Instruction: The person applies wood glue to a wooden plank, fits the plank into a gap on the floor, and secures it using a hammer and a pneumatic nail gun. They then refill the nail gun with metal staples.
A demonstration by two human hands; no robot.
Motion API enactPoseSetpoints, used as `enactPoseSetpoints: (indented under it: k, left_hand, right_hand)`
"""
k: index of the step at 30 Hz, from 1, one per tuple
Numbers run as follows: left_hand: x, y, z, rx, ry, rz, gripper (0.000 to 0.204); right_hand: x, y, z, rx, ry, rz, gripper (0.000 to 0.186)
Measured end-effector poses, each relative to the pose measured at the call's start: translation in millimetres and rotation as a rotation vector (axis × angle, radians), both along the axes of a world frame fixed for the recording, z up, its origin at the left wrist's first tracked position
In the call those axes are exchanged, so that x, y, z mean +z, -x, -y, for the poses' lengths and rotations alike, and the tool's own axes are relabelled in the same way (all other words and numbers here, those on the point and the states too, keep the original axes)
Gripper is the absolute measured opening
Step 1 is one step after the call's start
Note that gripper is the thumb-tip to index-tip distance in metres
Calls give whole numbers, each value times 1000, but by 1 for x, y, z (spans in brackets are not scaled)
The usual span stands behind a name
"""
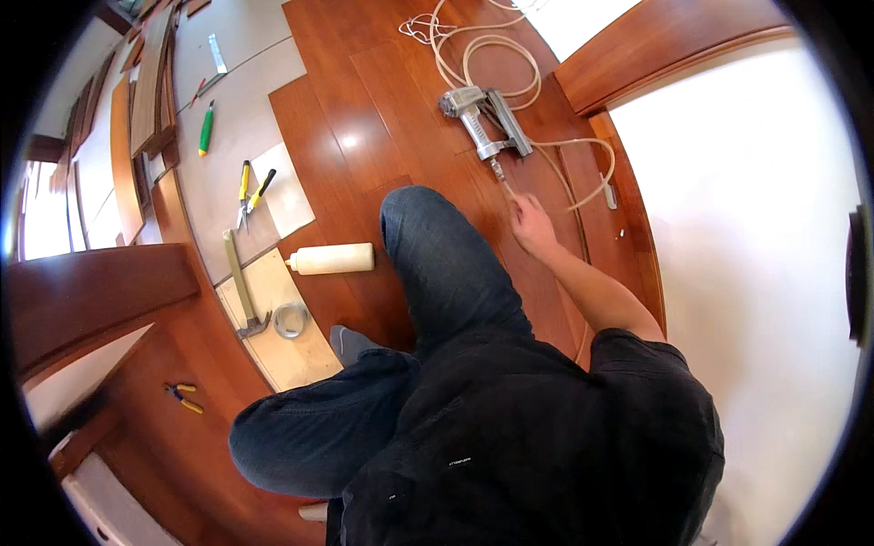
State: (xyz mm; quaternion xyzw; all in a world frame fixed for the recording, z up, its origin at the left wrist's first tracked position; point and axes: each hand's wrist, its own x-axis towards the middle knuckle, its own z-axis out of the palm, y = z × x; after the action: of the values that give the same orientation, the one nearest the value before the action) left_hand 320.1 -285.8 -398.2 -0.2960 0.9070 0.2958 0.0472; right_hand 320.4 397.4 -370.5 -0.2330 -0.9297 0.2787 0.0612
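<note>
My right hand reaches out on the right with its fingers closed on the pale air hose, just below the metal fitting at the nailer's end. The silver nail gun lies on the reddish wooden floor, with loose coils of hose beyond it. My left hand is not in view. My bent knees frame a white squeeze bottle lying on its side near the middle.
A hammer and clear roll lie on a pale board. Yellow-handled tools, a green-handled tool and a metal square lie farther up. Planks stack at upper left; pliers lie lower left. A white wall borders the right.
</note>
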Motion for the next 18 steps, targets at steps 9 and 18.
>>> enactPoseSetpoints:
  k: [9,18]
  left_hand:
    - [102,-8,71,267,-700,-559,31]
    - [299,-33,-8,376,-482,-993,21]
  right_hand:
    - [-31,190,-28,-77,-226,188,65]
    - [-45,207,-66,39,-199,504,60]
